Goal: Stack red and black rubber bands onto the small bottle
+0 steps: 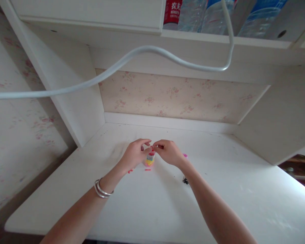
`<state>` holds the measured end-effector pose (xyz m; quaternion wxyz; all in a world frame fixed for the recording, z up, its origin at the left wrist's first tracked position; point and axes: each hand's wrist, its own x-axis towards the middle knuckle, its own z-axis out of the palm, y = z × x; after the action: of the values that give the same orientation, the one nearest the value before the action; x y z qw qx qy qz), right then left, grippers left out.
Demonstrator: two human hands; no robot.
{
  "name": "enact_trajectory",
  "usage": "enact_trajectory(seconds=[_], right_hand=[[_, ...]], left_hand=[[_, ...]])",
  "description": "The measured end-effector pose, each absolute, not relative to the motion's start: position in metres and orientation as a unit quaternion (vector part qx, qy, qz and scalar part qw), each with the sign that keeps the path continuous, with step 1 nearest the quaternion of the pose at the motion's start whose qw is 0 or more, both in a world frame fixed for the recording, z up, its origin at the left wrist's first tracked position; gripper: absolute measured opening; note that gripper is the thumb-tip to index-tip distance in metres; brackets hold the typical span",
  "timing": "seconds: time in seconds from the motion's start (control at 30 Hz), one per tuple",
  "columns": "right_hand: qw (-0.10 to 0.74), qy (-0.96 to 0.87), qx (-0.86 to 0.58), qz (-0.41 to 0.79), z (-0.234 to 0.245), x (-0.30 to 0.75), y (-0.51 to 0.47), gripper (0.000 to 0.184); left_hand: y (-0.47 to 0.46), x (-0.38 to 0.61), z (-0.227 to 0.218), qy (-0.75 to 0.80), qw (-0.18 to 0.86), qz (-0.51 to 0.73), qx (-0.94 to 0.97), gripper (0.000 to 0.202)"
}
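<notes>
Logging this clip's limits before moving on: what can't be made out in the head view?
Head view:
colourful stack: too small, partly hidden by the left hand and right hand; whether either hand grips it is unclear.
pink thing: mostly hidden behind the right hand's wrist.
black bit on the desk: too small to identify.
bottles: cut off by the top edge.

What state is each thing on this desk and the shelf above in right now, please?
Coloured stack: upright on the desk.
Left hand: fingertips pinched at its top.
Right hand: pinched there too.
Red bits: loose on the desk.
Black bit: lying beside the right forearm.
White cable: hanging slack.
Water bottles: upright on the shelf.
</notes>
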<state>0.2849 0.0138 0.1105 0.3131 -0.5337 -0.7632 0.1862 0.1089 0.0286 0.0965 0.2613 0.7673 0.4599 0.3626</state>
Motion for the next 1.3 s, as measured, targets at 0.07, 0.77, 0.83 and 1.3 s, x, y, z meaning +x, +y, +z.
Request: enact_trajectory(seconds=[0.07, 0.77, 0.83, 1.3], right_hand=[[0.281, -0.774, -0.536, 0.185, 0.114, 0.285, 0.019, 0.021], [0.045, -0.755, -0.602, 0.256, 0.132, 0.28, 0.065, 0.038], [0.044, -0.762, -0.589, 0.266, 0.135, 0.282, 0.064, 0.035], [0.086, -0.75, -0.545, 0.364, 0.136, 0.279, 0.063, 0.033]], left_hand=[[0.025, 0.099, 0.096, 0.465, 0.264, 0.374, 0.758, 0.034], [0.0, -0.005, 0.016, 0.56, 0.171, 0.148, 0.797, 0.02], [0.002, 0.0, 0.016, 0.561, 0.178, 0.152, 0.794, 0.02], [0.022, 0.023, 0.009, 0.499, 0.135, 0.104, 0.85, 0.023]])
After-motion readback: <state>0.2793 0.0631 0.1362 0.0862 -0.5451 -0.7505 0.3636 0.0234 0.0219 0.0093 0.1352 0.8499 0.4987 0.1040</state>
